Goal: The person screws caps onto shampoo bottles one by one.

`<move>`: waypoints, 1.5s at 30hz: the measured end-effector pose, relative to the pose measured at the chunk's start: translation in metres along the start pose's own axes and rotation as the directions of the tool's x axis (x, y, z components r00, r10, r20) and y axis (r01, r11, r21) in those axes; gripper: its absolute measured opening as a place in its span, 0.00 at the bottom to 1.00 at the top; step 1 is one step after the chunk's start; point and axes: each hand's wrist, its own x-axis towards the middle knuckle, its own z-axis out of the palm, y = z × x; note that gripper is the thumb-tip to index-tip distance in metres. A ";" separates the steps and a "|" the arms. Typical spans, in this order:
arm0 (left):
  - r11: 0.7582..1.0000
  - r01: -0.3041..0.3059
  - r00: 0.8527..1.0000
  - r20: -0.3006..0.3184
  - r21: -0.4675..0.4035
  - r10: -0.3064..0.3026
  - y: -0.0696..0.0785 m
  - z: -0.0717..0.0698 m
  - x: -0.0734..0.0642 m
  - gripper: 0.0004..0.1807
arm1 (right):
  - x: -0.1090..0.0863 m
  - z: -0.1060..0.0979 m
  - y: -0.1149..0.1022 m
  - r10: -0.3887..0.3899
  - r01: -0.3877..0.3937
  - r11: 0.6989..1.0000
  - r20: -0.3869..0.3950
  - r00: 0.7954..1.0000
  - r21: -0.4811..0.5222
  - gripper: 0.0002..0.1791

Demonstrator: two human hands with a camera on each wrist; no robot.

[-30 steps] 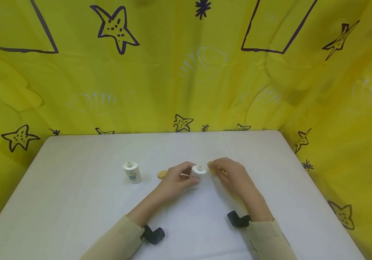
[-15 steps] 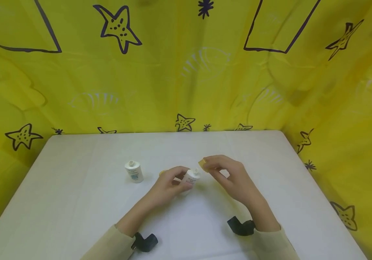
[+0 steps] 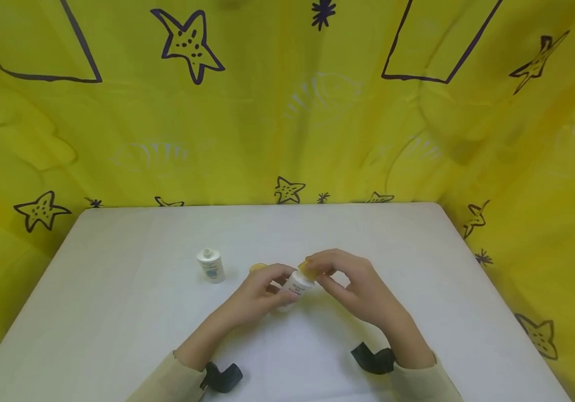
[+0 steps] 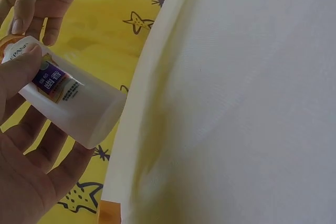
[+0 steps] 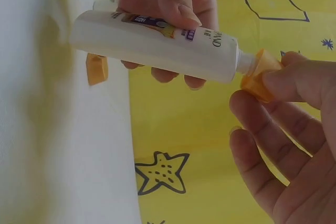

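A white bottle (image 5: 157,45) with a purple label is gripped by my left hand (image 3: 259,293), thumb across its front. It leans toward the right, clear of the table. My right hand (image 3: 360,287) pinches an orange cap (image 5: 261,74) between thumb and fingers. In the right wrist view the cap sits at the tip of the bottle's neck (image 5: 245,62), part of which still shows. How far the cap covers the neck is partly hidden by its own wall.
A second white bottle (image 3: 210,266), uncapped, stands upright on the white table (image 3: 132,312) to the left. Another orange cap (image 5: 96,69) lies on the table behind my left hand. A yellow patterned curtain (image 3: 247,128) hangs beyond the far edge.
The bottle in my left hand has tilted from upright to leaning right. My right hand has brought the orange cap left and onto the bottle's neck.
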 end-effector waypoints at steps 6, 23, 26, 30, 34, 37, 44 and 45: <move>1.000 0.006 1.000 -0.022 0.023 -0.005 0.001 -0.002 -0.003 0.18 | -0.001 0.001 -0.002 -0.006 0.006 1.000 0.010 1.000 0.005 0.16; 1.000 0.001 1.000 -0.023 0.028 -0.001 0.004 -0.002 -0.003 0.16 | 0.002 0.005 0.000 -0.114 0.115 0.993 -0.007 0.993 0.015 0.18; 0.999 0.005 1.000 -0.025 0.033 -0.004 0.004 -0.003 -0.004 0.16 | 0.002 0.005 0.000 -0.111 0.111 0.994 -0.004 0.994 0.011 0.19; 0.999 0.008 1.000 -0.029 0.044 -0.007 0.004 -0.003 -0.005 0.15 | 0.002 0.005 -0.001 -0.112 0.112 0.994 -0.001 0.994 -0.013 0.21; 0.998 0.010 0.999 -0.031 0.054 -0.008 0.004 -0.004 -0.005 0.15 | 0.002 0.005 -0.001 -0.105 0.106 0.994 0.010 0.994 -0.036 0.21; 0.998 0.011 0.999 -0.031 0.058 -0.009 0.004 -0.004 -0.005 0.15 | 0.002 0.005 -0.001 -0.089 0.089 0.995 0.021 0.996 -0.038 0.20; 0.998 -0.003 1.000 -0.028 0.063 0.005 0.005 -0.005 -0.007 0.16 | 0.001 0.005 0.000 -0.075 0.075 0.997 0.025 0.997 -0.014 0.21; 0.998 -0.006 1.000 -0.027 0.064 0.008 0.006 -0.005 -0.007 0.16 | 0.001 0.005 -0.001 -0.076 0.077 0.997 0.024 0.997 -0.015 0.21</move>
